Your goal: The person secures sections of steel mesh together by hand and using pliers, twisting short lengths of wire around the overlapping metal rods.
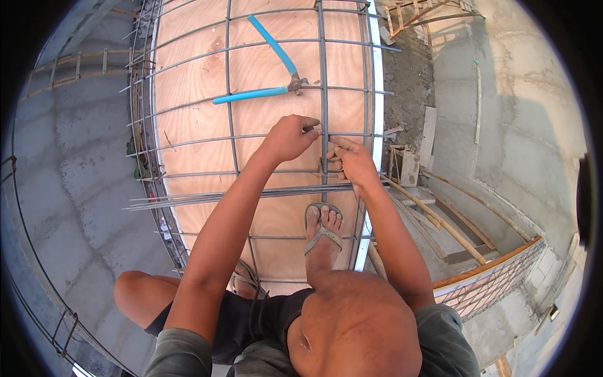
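My left hand [290,138] comes in from the left at a crossing of steel reinforcing bars, thumb and fingertips pinched together. Just right of the thick lengthwise bar [323,56], my right hand [353,164] has its fingers bent toward the same crossing. Whatever the fingertips hold is too small to make out. Ahead of my hands, pincers [295,83] with blue handles spread wide lie on the bar grid. A bundle of loose thin bars [188,200] runs crosswise below my hands.
Under the grid is a plywood panel [188,119] with a white right edge [378,81]. My sandaled foot [324,229] stands on it. Beyond both edges the ground drops to lower concrete floors. Wooden poles [465,234] and a bar mesh [496,286] are at right.
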